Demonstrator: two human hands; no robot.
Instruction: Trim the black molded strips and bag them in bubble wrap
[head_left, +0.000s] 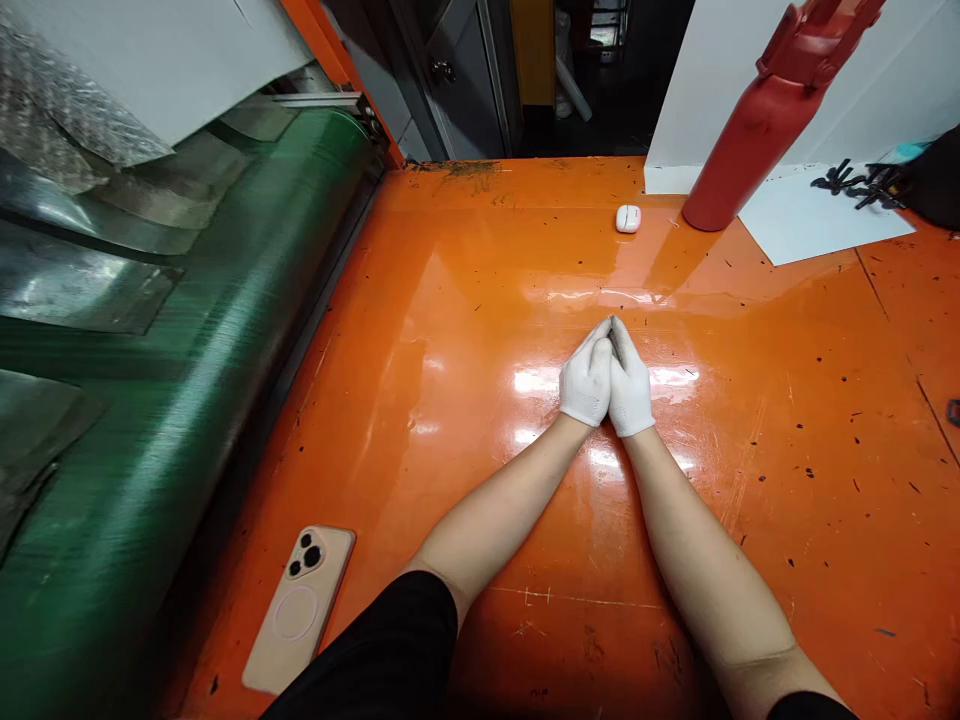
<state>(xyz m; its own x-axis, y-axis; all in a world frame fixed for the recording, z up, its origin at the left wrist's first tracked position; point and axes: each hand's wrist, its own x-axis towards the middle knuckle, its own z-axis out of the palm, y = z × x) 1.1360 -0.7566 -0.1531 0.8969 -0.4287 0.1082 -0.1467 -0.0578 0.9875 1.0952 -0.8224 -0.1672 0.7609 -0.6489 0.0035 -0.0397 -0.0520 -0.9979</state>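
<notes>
joining gloved left hand (586, 380), right hand (631, 388) on orange table (757, 440), fingers (602, 345) pressed together, white case (628, 218) well ahead

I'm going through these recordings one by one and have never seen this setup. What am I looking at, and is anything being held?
This one picture comes from a camera worn on a person's head, looking forward and down. The person's left hand and right hand, in white gloves, are pressed together and hold nothing. They are over a glossy orange work surface. On that surface are a phone in a beige case, a small white case, a red bottle and a sheet of white paper. Along the left side runs a long green roller.
</notes>
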